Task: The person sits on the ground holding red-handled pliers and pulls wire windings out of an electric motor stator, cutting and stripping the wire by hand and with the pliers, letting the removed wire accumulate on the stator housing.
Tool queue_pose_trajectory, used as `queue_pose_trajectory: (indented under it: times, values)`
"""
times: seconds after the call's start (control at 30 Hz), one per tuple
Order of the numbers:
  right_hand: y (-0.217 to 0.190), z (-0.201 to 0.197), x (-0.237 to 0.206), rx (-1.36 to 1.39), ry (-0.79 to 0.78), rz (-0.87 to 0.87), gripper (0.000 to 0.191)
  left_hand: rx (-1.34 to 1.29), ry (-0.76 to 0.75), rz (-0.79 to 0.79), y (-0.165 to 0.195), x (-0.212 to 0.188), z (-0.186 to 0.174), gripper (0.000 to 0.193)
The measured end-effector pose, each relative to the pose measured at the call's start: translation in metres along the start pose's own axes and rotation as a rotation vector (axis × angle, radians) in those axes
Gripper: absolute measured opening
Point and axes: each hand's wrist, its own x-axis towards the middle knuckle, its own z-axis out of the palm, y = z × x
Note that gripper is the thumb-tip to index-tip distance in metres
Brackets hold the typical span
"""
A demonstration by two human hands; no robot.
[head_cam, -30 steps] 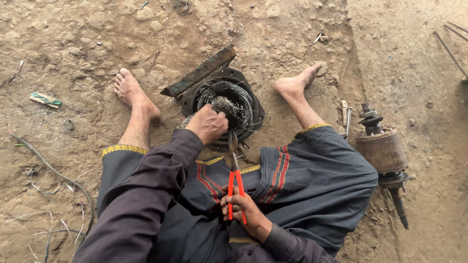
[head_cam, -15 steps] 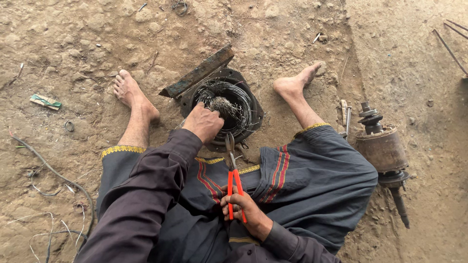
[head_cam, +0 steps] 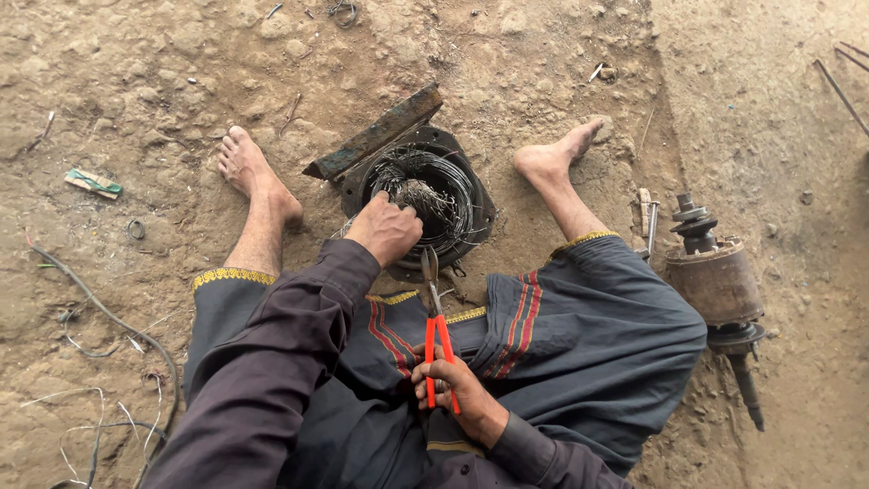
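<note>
From the head view, the left hand (head_cam: 386, 228) closes its fingers on the tangled wire coil (head_cam: 425, 195) inside the round metal housing (head_cam: 480, 222), on the dirt between the bare feet. The right hand (head_cam: 450, 385) wraps the orange-handled pliers (head_cam: 435, 317), their tip near the housing rim. The thin dark wire looks springy and sharp-ended; I judge the bunched strands the best hold.
</note>
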Motion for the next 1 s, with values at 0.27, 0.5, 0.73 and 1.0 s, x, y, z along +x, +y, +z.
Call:
queue_pose_trajectory:
  times: [0.27,0.5,0.73,1.0]
  values:
    - [0.004,-0.007,0.002,-0.025,0.033,0.028,0.069,0.081,-0.162,0.036,0.001,0.008,0.007,0.021]
    - [0.006,-0.006,0.002,-0.037,0.019,0.01,0.069,0.129,-0.211,0.102,0.001,0.007,0.008,0.025]
    - [0.002,-0.001,0.002,0.001,-0.002,0.011,0.067,0.129,-0.075,0.119,0.002,-0.001,0.003,0.021]
    - [-0.01,0.011,-0.006,0.022,0.015,0.023,0.061,0.113,-0.081,0.087,0.003,-0.009,-0.035,0.02]
